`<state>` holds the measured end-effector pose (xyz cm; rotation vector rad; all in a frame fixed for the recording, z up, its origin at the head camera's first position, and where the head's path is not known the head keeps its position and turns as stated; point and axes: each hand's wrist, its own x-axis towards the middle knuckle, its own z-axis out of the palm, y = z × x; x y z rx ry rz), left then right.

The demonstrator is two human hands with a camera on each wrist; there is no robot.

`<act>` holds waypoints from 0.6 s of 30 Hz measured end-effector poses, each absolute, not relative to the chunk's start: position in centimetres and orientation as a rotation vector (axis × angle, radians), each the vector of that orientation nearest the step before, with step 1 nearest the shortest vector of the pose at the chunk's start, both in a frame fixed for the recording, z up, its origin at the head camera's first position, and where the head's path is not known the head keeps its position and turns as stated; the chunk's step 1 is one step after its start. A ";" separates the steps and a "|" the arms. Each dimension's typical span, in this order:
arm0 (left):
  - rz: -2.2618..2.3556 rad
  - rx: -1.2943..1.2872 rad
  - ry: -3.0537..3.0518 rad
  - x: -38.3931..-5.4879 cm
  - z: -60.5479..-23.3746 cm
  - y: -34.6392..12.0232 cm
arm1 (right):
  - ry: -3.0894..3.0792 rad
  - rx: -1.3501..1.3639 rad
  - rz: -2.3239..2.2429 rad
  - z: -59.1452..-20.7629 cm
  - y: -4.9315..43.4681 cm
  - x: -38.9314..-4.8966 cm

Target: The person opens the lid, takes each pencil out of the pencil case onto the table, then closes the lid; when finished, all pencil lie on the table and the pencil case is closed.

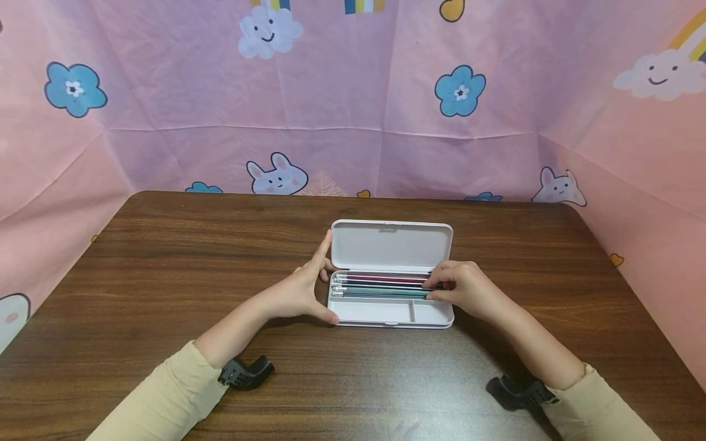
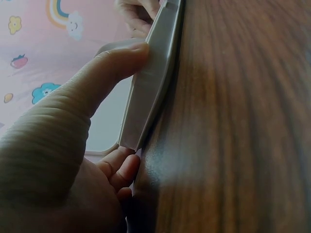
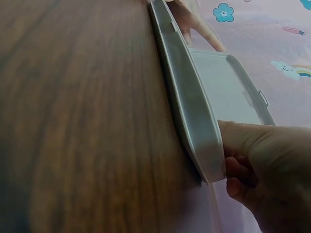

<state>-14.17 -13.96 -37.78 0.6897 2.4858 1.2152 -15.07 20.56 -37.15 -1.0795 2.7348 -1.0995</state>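
A white pencil case (image 1: 372, 311) lies on the table with its lid (image 1: 391, 245) raised at the back. Several pencils (image 1: 380, 286), dark red, dark and teal, lie side by side in its rear compartment, eraser ends to the left. My left hand (image 1: 298, 291) holds the case's left end, thumb on the front corner, index finger stretched up beside the lid. My right hand (image 1: 466, 288) reaches over the right end, thumb and fingertips pinching at a teal pencil; its tip is hidden under the fingers. In the right wrist view, the case wall (image 3: 194, 116) hides the pencils.
The wooden table (image 1: 165, 263) stretches around the case on all sides. Pink printed cloth (image 1: 342, 92) hangs behind the table and along both sides. Black wrist mounts (image 1: 248, 372) sit on both forearms, low over the table. The front compartment has a small divider (image 1: 412, 311).
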 end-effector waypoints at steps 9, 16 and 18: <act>1.216 0.690 2.484 -14.1 -37.7 -13.9 | 2.729 -1.121 -1.042 -36.9 20.5 -15.2; 1.220 0.675 2.476 -14.2 -37.8 -14.0 | 2.751 -1.199 -1.082 -37.3 20.6 -15.2; 1.221 0.678 2.478 -14.3 -37.8 -14.1 | 2.757 -1.219 -1.100 -37.4 20.6 -15.2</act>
